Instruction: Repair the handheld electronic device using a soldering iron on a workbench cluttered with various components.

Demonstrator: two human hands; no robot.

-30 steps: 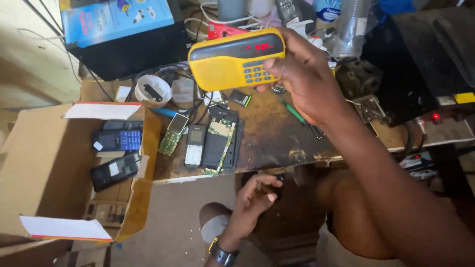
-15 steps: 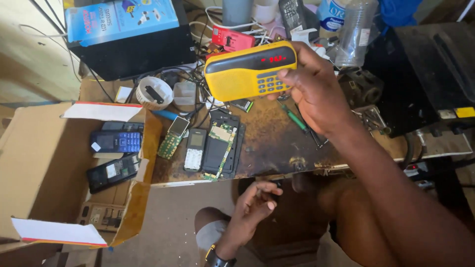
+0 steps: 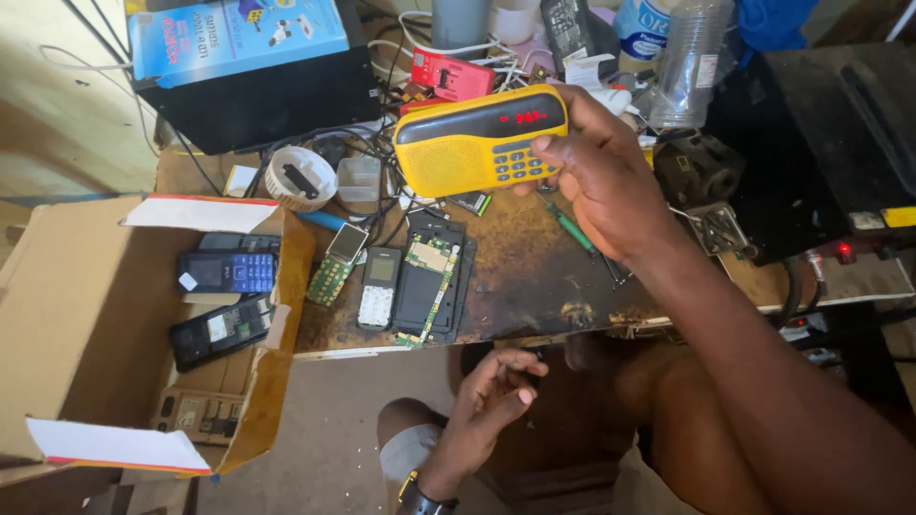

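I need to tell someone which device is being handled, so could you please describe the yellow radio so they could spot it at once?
Start at the cluttered brown workbench. Above its middle, the right hand holds up a yellow radio, clear of the phones lying on the bench. It is the only yellow box there, with a dark strip showing lit red digits and a small grey keypad.

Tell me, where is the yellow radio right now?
In the head view the yellow radio is held up in the right hand, above the cluttered workbench, just in front of a red device and over the opened phones.
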